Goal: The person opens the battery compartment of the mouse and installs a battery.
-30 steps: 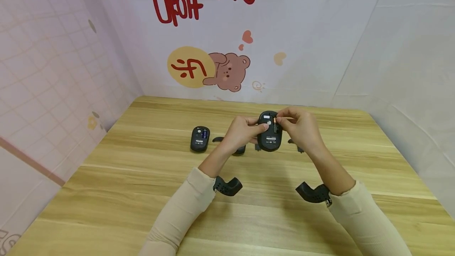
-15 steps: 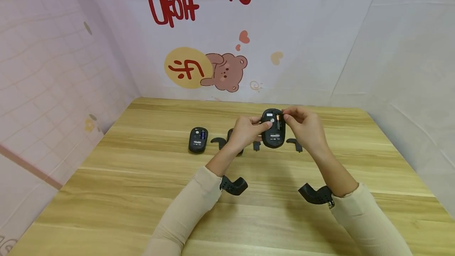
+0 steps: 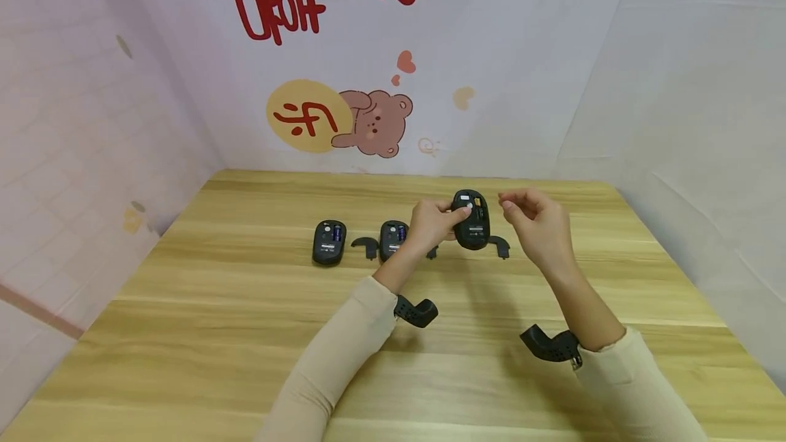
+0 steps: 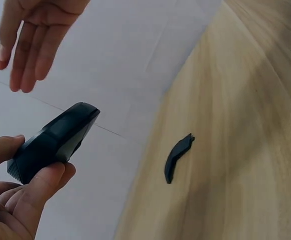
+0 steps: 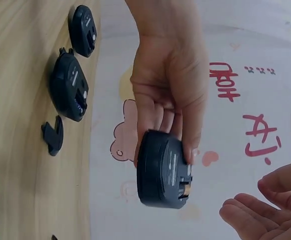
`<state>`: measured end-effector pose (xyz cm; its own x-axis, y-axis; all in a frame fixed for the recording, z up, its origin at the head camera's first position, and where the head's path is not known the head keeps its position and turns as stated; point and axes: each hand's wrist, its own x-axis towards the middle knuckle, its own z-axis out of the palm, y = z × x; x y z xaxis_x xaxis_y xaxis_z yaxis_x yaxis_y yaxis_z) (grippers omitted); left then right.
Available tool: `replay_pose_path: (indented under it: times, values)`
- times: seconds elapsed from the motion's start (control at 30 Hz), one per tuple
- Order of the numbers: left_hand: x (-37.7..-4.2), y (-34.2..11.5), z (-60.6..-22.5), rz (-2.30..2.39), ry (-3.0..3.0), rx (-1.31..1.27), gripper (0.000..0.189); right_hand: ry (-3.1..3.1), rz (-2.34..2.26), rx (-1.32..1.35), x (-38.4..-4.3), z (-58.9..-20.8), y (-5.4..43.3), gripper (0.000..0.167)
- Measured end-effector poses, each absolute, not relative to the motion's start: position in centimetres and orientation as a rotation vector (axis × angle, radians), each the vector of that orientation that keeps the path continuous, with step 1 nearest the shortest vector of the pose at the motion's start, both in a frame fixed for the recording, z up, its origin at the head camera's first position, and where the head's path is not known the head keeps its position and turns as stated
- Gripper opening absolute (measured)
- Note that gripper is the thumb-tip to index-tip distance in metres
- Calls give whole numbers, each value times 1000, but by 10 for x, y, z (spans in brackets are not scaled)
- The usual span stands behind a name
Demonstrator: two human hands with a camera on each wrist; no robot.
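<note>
My left hand (image 3: pixel 426 227) grips a black computer mouse (image 3: pixel 471 232) above the table, its underside turned up toward the head camera. The thumb lies on that underside. In the mouse's uncovered battery slot sits a battery (image 5: pixel 186 190) with a copper-coloured end. Just to the right, my right hand (image 3: pixel 540 224) is held up with nothing in it, apart from the mouse. The left wrist view shows this right hand's fingers (image 4: pixel 33 55) extended and loose.
Two more upturned mice, a left one (image 3: pixel 329 244) and a middle one (image 3: pixel 389 237), lie on the wooden table (image 3: pixel 245 333) with blue batteries inside. Dark battery covers lie around them: a left cover (image 3: pixel 367 244), a partly hidden one (image 3: pixel 432 252) and a right cover (image 3: pixel 501 246).
The right hand has let go of the battery and drawn away to the right of the mouse. The battery stays in the slot. The left hand keeps its hold while the head view shifts.
</note>
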<state>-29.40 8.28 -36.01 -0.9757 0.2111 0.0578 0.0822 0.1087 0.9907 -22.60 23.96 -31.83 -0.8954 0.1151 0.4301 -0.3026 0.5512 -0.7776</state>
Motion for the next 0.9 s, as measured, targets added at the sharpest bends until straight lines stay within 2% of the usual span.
replay_pose_path:
  times: [0.5,0.9]
  values:
    - [-322,110,-409,1708,2464,9,29,-2333,1385,183,-224,-336,239,16]
    - [-332,109,-428,1505,2626,38,28,-2334,1437,140,-223,-341,239,16]
